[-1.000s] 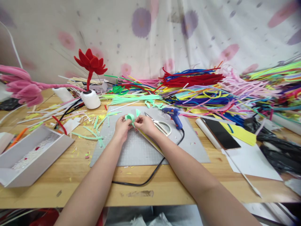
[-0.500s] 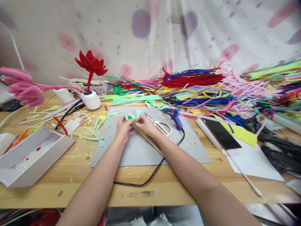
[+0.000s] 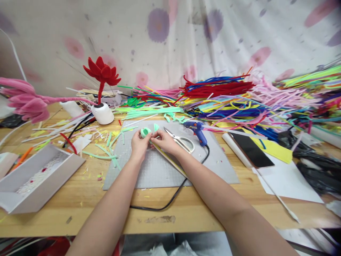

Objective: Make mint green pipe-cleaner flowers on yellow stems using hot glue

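My left hand (image 3: 139, 145) is closed, with thumb and fingers pinching a mint-green curled piece (image 3: 145, 132) that looks like bent pipe cleaner. Close against it, my right hand (image 3: 164, 141) has its fingertips pressed together at the lower end of that piece. What those fingertips grip is too small to tell. Just beyond them shows another mint-green piece (image 3: 156, 127). A thin yellowish strip (image 3: 170, 160) runs from under my right hand towards its forearm. White-handled scissors (image 3: 183, 142) lie right of my right hand on the grey cutting mat (image 3: 160, 177).
A blue glue gun (image 3: 197, 131) lies at the mat's right, its black cord crossing the front. Mint-green strips (image 3: 110, 153) lie left. A red flower (image 3: 102, 73) stands in a white pot. Also around are a grey box (image 3: 53, 177), phone (image 3: 252, 149) and pipe-cleaner piles (image 3: 218, 90).
The mint-green piece in my left hand has turned, so its curled opening faces differently. Both hands stay nearly in place, with slight finger movement. The view has shifted a little.
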A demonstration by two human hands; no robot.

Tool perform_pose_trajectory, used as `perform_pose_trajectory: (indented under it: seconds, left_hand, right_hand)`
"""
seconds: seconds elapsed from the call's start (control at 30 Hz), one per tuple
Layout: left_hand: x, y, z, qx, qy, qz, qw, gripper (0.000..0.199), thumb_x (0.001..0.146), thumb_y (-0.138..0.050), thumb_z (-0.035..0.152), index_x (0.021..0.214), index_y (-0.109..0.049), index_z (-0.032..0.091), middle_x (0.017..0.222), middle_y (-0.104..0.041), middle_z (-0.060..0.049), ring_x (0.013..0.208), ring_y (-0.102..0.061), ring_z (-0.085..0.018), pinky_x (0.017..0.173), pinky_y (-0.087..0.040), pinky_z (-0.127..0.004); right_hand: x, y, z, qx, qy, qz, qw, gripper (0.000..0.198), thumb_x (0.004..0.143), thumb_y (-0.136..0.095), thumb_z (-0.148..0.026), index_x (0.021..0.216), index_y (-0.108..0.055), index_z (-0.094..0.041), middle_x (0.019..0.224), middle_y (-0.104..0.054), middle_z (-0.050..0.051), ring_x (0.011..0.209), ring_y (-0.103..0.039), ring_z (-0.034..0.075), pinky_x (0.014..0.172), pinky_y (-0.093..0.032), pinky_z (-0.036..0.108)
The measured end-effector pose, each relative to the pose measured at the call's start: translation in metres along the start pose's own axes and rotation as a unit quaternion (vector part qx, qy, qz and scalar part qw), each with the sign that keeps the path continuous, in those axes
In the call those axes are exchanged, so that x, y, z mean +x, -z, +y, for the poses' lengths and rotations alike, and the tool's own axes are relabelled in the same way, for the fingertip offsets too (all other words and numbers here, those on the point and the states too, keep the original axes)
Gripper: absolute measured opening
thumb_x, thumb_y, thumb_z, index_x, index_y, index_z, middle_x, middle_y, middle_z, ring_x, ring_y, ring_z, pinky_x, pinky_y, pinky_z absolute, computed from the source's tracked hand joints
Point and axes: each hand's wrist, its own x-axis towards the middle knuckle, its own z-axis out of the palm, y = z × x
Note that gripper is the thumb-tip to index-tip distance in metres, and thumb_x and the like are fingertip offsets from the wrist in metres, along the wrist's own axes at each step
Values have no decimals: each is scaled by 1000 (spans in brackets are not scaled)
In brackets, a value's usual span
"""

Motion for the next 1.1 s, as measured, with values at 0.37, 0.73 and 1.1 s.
perform_pose_trajectory:
  seconds: [0.37,0.73,1.1]
  left_hand:
    - [-5,-4,6,-52,30,-6,998,43,47,-75,26,83,-53,15,72,-60,0,58,-56,-11,52,-44,-22]
    - [-5,-3,8,-49,12,-17,999,44,49,-75,26,87,-54,17,80,-59,0,69,-58,-12,54,-42,-20]
    - [3,7,22,-180,131,-81,971,26,77,-52,40,82,-59,16,75,-64,-2,65,-60,-11,59,-45,-22]
  right_hand:
    - [-3,-3,-13,19,-57,46,997,12,74,-55,-10,64,-50,-16,50,-57,-4,48,-59,10,51,-49,22]
    - [5,-4,7,48,3,34,998,11,70,-60,-19,65,-50,-19,58,-58,-3,53,-61,12,55,-52,26]
    - [3,1,5,137,-16,-8,990,34,59,-72,-37,73,-47,-18,56,-58,-5,50,-59,11,56,-51,27]
